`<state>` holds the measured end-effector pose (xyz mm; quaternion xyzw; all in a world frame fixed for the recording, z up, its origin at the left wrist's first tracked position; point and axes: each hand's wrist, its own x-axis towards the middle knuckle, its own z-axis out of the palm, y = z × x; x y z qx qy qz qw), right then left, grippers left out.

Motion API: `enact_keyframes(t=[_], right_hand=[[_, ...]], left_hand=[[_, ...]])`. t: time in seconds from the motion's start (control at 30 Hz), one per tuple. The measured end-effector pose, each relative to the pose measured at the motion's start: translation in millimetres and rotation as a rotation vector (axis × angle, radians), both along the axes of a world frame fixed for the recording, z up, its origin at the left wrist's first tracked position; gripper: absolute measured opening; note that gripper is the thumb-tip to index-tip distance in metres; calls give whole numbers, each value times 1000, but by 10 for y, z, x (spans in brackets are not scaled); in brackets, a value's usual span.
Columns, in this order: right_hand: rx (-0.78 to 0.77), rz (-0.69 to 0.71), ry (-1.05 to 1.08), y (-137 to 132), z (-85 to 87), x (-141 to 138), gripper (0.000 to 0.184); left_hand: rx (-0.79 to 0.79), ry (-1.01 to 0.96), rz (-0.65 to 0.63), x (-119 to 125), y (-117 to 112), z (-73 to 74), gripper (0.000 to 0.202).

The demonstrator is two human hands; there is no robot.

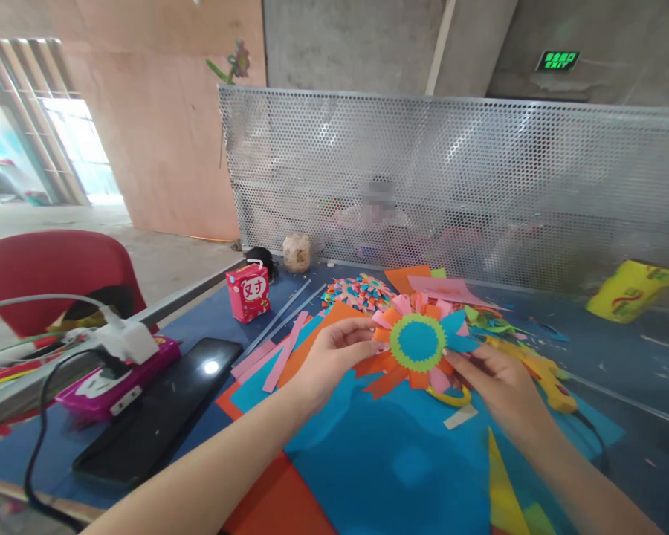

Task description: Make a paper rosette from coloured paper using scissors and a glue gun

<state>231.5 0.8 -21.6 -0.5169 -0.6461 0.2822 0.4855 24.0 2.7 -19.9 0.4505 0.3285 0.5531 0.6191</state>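
Between my two hands is a paper flower (418,342) with a blue round centre, a green toothed ring and orange, pink and blue petals. My left hand (340,353) pinches its left edge between thumb and fingers. On the other side, my right hand (496,375) grips the petals at the lower right. Blue paper sheets (384,461) lie beneath the hands. Scissors with a yellow handle (451,397) rest just under the flower, partly hidden by it. A yellow glue gun (546,375) lies right beside my right hand.
Behind the flower are a pile of small colourful paper pieces (362,291) and green scraps (487,319). At left lie a black phone (161,409), a purple power strip (117,379) and a red drink carton (248,293). A perforated metal screen (451,171) closes the back; a person sits behind it.
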Motion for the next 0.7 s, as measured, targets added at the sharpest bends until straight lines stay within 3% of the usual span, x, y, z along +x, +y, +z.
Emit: enact_keyframes(t=[0.43, 0.53, 0.6, 0.67, 0.7], right_hand=[[-13, 12, -79, -20, -57, -10, 36], [5, -8, -63, -8, -50, 1, 36], [23, -33, -25, 9, -38, 14, 34], [40, -69, 19, 29, -25, 29, 33], [52, -85, 38, 39, -19, 37, 32]], left_hand=[[-16, 60, 37, 27, 40, -44, 33], [95, 190, 98, 13, 41, -36, 40], [226, 351, 282, 7, -11, 1, 41], [364, 448, 420, 19, -135, 53, 29], [419, 431, 370, 37, -227, 76, 21]])
